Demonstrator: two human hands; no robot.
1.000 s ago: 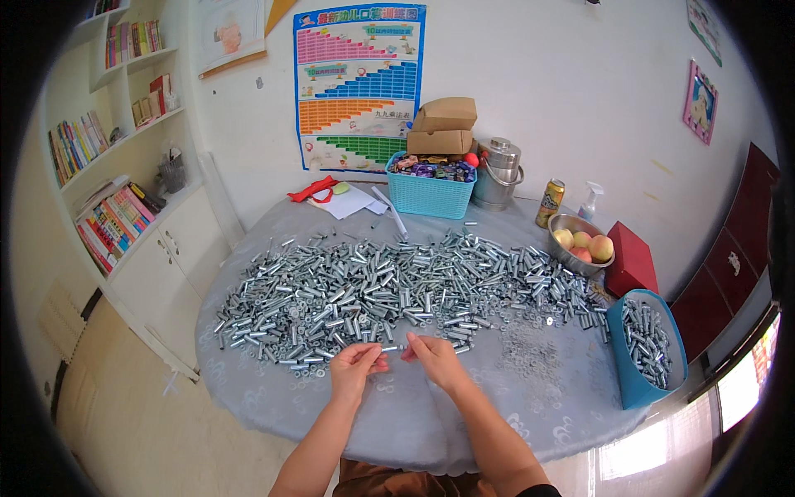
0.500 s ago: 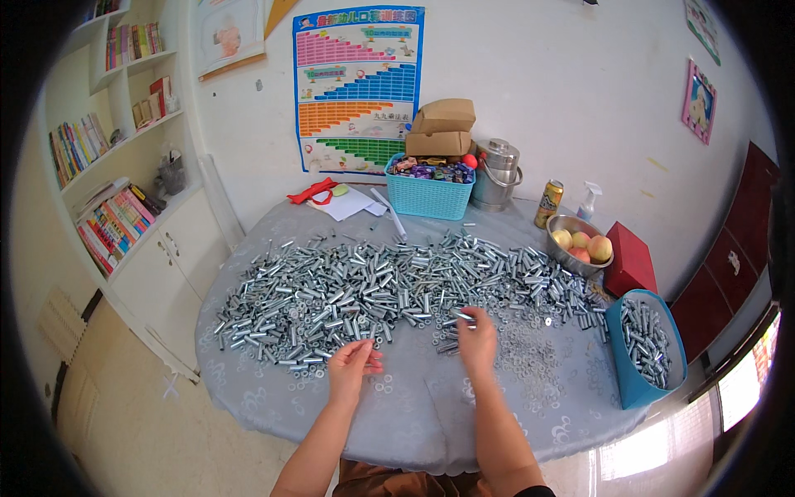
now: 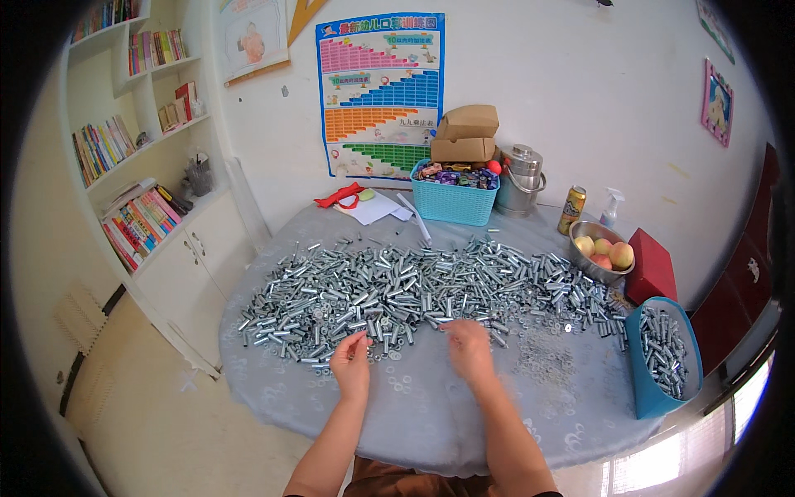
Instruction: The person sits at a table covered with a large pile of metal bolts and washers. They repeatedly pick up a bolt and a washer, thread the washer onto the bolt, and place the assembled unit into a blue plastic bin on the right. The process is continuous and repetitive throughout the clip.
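A broad heap of shiny, silver-grey metal tubes and bolt-like rods (image 3: pixel 397 286) lies across the middle of the rounded bench under a smooth grey patterned cloth (image 3: pixel 414 427). Thin, flat metal rings (image 3: pixel 544 364) are scattered in a patch along the heap's near right edge, with a few between the hands. The left hand (image 3: pixel 351 360) and right hand (image 3: pixel 469 348) are apart from each other at the heap's near edge. The left's fingertips are drawn together, the right's curl over the metal (this hand is blurred); whether either grips a piece, I cannot tell.

At the right, a tall blue bin with smooth walls (image 3: pixel 656 404) holds more metal tubes (image 3: pixel 662 352). Behind the heap, a turquoise woven-look plastic basket (image 3: pixel 451 205) holds small wrapped packets (image 3: pixel 457 176), with brown cardboard boxes (image 3: pixel 464 150) above them. A round, polished steel bowl (image 3: pixel 590 268) contains yellow-and-red fruit (image 3: pixel 619 255) beside a red rectangular box (image 3: pixel 651 269).
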